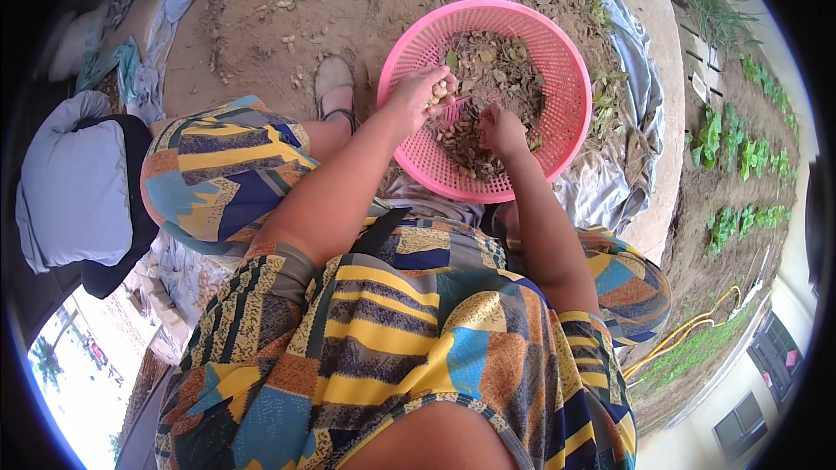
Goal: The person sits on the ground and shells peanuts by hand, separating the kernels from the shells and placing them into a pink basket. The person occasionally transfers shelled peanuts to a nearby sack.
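A pink plastic basket (583, 101) with a slotted wall sits on the ground in front of me. Dry leaves and stem litter (499, 68) cover its bottom, with several peanuts in shell (462, 132) mixed in on the near side. My left hand (418, 96) is over the basket's left part, its fingers curled around a small handful of peanuts (437, 94). Deeper in the basket, my right hand (504, 132) has its fingers bent down into the litter. Its fingertips are partly hidden, and whether they pinch anything is not visible.
Soil with scattered peanuts (288, 40) lies beyond my shoe (334, 81). Leaf litter (607, 104) and a bluish cloth sheet (637, 32) border the basket's right side. At left is a grey cushion (75, 189); green plants (708, 137) grow at far right.
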### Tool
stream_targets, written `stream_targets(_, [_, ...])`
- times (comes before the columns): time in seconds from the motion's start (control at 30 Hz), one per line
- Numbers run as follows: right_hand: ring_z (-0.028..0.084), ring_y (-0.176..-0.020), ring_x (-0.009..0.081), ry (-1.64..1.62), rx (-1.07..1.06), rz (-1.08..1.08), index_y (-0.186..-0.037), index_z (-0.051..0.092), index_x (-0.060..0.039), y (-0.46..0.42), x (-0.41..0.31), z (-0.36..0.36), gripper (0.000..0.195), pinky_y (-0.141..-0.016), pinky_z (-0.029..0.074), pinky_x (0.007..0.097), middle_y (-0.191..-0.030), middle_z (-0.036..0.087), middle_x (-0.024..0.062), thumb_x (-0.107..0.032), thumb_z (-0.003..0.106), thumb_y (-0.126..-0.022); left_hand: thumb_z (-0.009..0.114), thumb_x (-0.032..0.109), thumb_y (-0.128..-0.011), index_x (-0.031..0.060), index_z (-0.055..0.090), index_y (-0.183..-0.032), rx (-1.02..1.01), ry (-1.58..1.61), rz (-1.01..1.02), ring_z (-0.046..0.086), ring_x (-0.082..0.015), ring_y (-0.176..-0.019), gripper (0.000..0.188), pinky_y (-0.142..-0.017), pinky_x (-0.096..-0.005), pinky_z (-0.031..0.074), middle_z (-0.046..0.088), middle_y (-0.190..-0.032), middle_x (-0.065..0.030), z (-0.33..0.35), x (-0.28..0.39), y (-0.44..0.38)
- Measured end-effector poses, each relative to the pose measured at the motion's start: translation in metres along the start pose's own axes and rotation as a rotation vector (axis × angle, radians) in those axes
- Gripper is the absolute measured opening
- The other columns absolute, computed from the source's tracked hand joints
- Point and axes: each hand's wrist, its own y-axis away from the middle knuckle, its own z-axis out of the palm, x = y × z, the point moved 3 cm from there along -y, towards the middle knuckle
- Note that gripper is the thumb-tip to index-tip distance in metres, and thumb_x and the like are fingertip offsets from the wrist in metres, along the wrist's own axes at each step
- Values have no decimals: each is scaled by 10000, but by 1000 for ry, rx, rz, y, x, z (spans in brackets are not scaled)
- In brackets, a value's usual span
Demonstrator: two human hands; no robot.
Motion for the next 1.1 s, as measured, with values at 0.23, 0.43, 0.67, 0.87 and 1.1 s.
stream_targets(0.23, [626,-677,321,25,212,-139,-850,607,-39,10,-53,-51,180,-656,484,419,-715,642,149,-158,690,-743,502,228,-960,54,564,-886,13,-49,-11,589,-138,-622,199,-370,-191,329,589,-769,-45,-1,-5,-1])
stream_targets(0.43, [594,-856,306,-44,538,-321,-772,568,-36,15,-99,-75,266,-776,449,409,-862,649,133,-200,766,-705,496,263,-963,54,573,-906,44,-91,-69,614,-151,-641,229,-379,-197,341,602,-774,-49,4,-6,1])
stream_targets(0.67, [579,-963,281,-540,443,-402,-939,580,-43,10,-127,-64,260,-877,448,384,-1010,628,116,-181,722,-770,468,383,-963,47,589,-935,-88,179,-147,620,-182,-668,358,-394,-202,338,624,-816,-77,12,-6,2])
stream_targets(0.87, [554,-1069,323,111,125,-293,-1083,577,-44,3,-75,-12,294,-901,454,414,-1153,567,157,-110,642,-805,517,323,-950,64,599,-900,-135,134,-84,612,-169,-685,276,-394,-190,354,618,-828,-56,-1,-7,-2])
stream_targets(1.1, [480,-1171,316,789,-235,-446,-1137,575,-134,46,-52,51,302,-941,439,394,-1224,507,121,-146,529,-839,505,287,-956,61,583,-876,-55,54,-48,591,-136,-646,252,-390,-183,340,597,-795,-41,2,-4,3])
